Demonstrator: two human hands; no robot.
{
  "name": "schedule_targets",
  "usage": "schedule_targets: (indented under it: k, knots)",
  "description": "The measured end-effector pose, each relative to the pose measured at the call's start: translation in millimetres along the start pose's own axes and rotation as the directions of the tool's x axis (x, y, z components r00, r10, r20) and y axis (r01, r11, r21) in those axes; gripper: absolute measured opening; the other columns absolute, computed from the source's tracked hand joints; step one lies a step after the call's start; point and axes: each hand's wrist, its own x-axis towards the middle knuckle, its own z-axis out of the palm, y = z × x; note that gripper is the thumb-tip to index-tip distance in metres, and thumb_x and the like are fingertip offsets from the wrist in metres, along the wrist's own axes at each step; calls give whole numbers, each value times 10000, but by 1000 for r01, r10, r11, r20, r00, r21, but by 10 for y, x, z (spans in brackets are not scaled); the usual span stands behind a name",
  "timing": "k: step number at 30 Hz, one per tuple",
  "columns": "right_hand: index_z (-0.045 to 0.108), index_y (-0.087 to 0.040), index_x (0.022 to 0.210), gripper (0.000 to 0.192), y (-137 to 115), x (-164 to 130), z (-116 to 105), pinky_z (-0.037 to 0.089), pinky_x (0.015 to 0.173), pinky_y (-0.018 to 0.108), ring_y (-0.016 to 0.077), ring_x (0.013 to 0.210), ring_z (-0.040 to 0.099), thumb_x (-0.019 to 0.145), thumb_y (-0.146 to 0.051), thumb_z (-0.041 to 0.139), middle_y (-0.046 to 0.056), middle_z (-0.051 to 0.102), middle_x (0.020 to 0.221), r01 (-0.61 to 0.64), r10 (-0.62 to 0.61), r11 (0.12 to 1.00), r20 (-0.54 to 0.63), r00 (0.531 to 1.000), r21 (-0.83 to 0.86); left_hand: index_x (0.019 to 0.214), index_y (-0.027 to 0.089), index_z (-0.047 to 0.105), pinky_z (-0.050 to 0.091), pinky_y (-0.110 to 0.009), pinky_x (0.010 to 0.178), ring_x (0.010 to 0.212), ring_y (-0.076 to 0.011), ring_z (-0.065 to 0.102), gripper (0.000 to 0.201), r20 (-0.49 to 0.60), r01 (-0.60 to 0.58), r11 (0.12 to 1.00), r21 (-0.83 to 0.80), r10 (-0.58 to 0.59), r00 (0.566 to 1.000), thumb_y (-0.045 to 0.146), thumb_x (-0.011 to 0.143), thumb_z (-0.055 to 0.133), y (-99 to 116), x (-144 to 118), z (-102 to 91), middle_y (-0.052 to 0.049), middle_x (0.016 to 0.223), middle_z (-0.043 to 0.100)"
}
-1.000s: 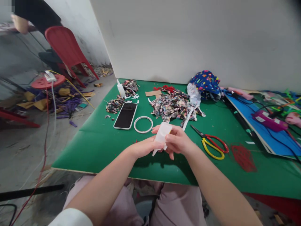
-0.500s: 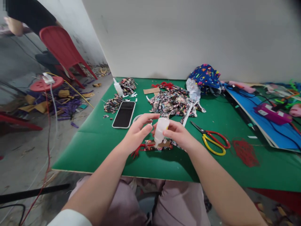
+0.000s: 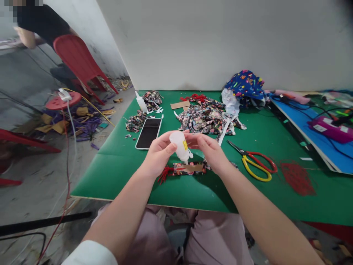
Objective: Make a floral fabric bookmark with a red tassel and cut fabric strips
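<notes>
A translucent white squeeze bottle [image 3: 178, 145] with a yellow label is tipped nozzle down, with my left hand [image 3: 160, 152] closed around it. Its narrow tip points at a small bookmark-like strip [image 3: 195, 168] of brown card and dark floral fabric, lying flat on the green table. From the strip's left end spreads a red thread tassel [image 3: 164, 174]. My right hand [image 3: 211, 151] is beside the bottle, its fingers loosely bent and reaching toward the bottle's label side. Whether those fingertips touch the bottle is hard to see.
Scissors [image 3: 253, 162] with red and yellow handles lie right of my hands, near tangled red thread [image 3: 299, 178]. Floral fabric pieces [image 3: 202, 119] are heaped behind. A phone [image 3: 149, 133] and another bottle [image 3: 141, 103] are on the left. A person [image 3: 44, 22] sits beyond.
The bottle has gone from my right hand into my left and moved slightly left. Its tip now leans rightward over the strip. My right hand has let go.
</notes>
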Motion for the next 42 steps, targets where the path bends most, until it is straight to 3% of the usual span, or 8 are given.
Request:
schedule_targets:
  k: [4,8,15,19,22,26,30,42]
  knots:
    - [667,-201,793,346,27,45,-56,506,639,243,107,626,627,770,-537,585,5,678,688,-106,140,976,-172,975,191,974,215,634,498,-352,862,1045,-238,611,344,-21,-119,991,57,121,992,426,711,701,144,13,-81,-37,904,707]
    - [655,-184,731,362,6,53,-60,480,526,206,75,484,558,700,-544,655,-29,611,539,-197,256,922,-143,956,333,987,226,563,507,-306,805,925,-186,640,326,49,-183,939,291,176,983,243,704,724,270,-53,-61,-26,941,683]
    - [679,-183,741,417,-32,10,12,492,571,224,101,626,584,735,-591,591,0,620,641,-213,246,917,-59,967,338,828,193,554,464,-218,679,743,-114,594,126,131,-242,470,849,256,958,139,748,635,126,-79,122,10,802,626]
    - [689,-194,746,428,-14,2,42,494,651,246,123,736,595,753,-603,563,20,645,737,-225,245,908,-11,970,353,687,182,545,445,-197,579,605,-98,576,160,95,-244,370,896,378,921,227,715,696,33,-54,135,33,659,617]
    - [690,-194,786,452,-5,3,74,475,688,242,123,783,587,772,-616,529,23,655,804,-271,259,871,86,962,411,736,180,601,471,-223,617,643,-123,610,101,185,-327,285,901,430,883,228,722,689,-16,-59,164,3,703,671]
    - [671,-210,911,518,-26,-28,140,460,673,243,134,772,588,797,-659,439,21,656,823,-427,310,763,305,900,486,856,185,630,478,-261,704,725,-142,647,119,278,-428,185,885,528,803,185,742,666,-90,-77,247,-25,835,717]
    - [635,-224,996,531,-41,-73,194,463,687,237,143,843,594,833,-653,368,24,652,926,-483,291,677,400,869,556,853,181,611,461,-273,730,801,-153,665,125,285,-446,173,878,560,778,147,743,658,-119,-97,300,-28,860,714]
    - [618,-191,964,530,-97,-97,313,460,722,238,126,816,594,853,-634,350,32,648,892,-378,341,787,167,925,487,855,175,625,458,-312,713,732,-170,622,145,287,-397,46,917,616,733,151,721,675,-150,-140,318,-30,791,697]
